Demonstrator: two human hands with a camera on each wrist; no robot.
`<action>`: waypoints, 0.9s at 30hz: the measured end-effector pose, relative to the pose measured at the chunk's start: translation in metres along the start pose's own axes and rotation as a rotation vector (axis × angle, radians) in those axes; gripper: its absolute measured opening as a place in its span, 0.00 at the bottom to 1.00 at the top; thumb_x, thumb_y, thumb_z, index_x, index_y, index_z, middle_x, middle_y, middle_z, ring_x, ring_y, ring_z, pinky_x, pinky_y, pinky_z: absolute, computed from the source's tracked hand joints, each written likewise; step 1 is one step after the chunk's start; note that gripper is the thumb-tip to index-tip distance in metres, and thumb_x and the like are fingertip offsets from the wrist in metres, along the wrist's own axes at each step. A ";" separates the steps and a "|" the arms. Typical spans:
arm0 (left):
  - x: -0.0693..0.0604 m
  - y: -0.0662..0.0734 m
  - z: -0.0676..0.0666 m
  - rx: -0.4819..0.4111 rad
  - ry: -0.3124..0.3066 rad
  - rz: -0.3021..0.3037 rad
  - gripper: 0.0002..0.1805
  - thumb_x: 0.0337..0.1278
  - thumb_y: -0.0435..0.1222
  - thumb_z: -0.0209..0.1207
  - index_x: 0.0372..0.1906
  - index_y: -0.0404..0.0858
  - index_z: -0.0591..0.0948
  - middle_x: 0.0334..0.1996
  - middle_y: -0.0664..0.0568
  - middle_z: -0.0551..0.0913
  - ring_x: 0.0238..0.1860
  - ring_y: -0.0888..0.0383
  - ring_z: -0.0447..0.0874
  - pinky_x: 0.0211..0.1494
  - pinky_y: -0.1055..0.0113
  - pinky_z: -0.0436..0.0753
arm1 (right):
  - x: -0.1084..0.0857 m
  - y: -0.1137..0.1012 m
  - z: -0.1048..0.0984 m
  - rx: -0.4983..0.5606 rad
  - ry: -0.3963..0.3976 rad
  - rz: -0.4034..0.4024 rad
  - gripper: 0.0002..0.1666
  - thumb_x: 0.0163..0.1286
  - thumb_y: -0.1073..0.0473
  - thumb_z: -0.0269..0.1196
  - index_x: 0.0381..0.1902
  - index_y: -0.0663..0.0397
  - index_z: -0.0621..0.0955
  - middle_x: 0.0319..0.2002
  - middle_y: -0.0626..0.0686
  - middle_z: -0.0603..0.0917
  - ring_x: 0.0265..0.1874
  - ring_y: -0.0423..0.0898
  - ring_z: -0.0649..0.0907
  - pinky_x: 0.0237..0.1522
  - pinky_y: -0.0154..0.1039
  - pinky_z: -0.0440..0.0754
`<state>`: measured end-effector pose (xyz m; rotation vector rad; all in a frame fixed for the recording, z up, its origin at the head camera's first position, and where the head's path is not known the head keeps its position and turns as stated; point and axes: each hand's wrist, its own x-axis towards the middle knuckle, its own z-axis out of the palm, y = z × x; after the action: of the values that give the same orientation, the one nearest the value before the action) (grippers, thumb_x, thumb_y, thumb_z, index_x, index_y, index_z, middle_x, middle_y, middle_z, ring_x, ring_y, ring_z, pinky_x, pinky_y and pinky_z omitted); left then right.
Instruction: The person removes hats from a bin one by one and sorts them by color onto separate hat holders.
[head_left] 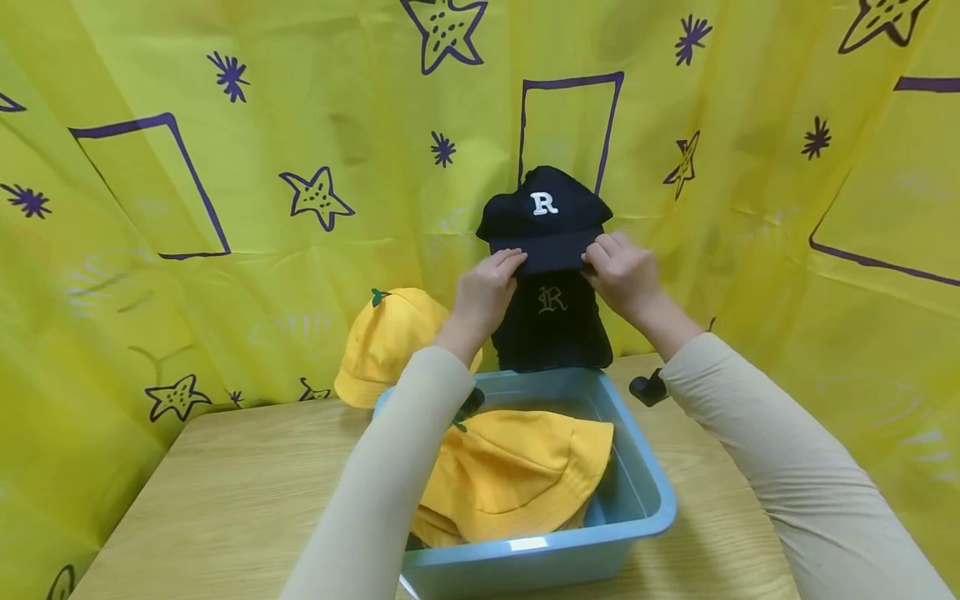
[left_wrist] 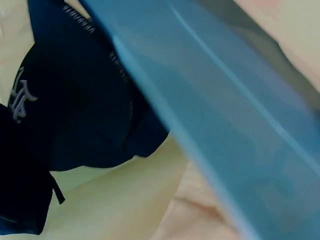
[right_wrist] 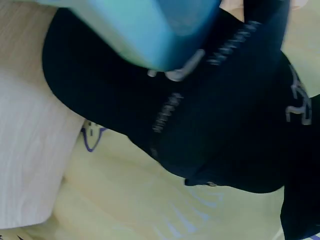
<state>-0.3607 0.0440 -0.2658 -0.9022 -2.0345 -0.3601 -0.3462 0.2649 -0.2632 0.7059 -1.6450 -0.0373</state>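
A black cap with a white R is held up by its brim between both hands in the head view. My left hand pinches the brim's left end, and my right hand pinches its right end. Directly below it, a second black cap with a dull R emblem stands at the back rim of a blue bin. Dark cap fabric fills the left of the left wrist view, and a black cap spans the right wrist view. The fingertips' undersides are hidden.
A yellow hat lies inside the bin. Behind the bin's left side, another yellow hat with a green leaf rests on the wooden table. A small black object is right of the bin. A yellow curtain hangs behind.
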 end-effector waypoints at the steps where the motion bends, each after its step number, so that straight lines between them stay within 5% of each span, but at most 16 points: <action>1: -0.002 0.000 0.002 -0.003 -0.019 -0.009 0.16 0.56 0.28 0.61 0.51 0.38 0.82 0.51 0.50 0.83 0.53 0.56 0.81 0.54 0.68 0.79 | -0.003 -0.001 0.001 0.008 -0.028 0.004 0.13 0.46 0.75 0.67 0.22 0.63 0.71 0.20 0.57 0.73 0.18 0.54 0.73 0.10 0.44 0.70; 11: -0.023 0.008 0.014 -0.056 -0.237 -0.057 0.15 0.58 0.28 0.59 0.51 0.37 0.80 0.49 0.49 0.82 0.49 0.56 0.82 0.48 0.68 0.81 | -0.032 -0.013 -0.005 0.138 -0.207 0.040 0.15 0.41 0.78 0.69 0.24 0.64 0.75 0.22 0.58 0.76 0.21 0.55 0.77 0.13 0.44 0.74; 19: -0.034 0.013 0.013 -0.102 -0.357 -0.007 0.14 0.55 0.29 0.61 0.48 0.35 0.80 0.44 0.48 0.81 0.42 0.54 0.83 0.44 0.67 0.82 | -0.047 -0.020 -0.017 0.171 -0.318 0.024 0.16 0.40 0.76 0.72 0.27 0.65 0.80 0.25 0.59 0.80 0.24 0.55 0.79 0.20 0.45 0.79; 27: -0.040 0.019 0.006 -0.134 -0.653 0.050 0.16 0.51 0.31 0.65 0.47 0.36 0.79 0.45 0.49 0.79 0.45 0.54 0.80 0.50 0.67 0.79 | -0.058 -0.033 -0.036 0.243 -0.424 -0.028 0.23 0.31 0.77 0.76 0.27 0.62 0.78 0.25 0.56 0.79 0.25 0.51 0.80 0.23 0.42 0.81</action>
<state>-0.3358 0.0416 -0.3027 -1.2709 -2.5925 -0.1845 -0.2979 0.2778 -0.3206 0.9537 -2.0679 -0.0065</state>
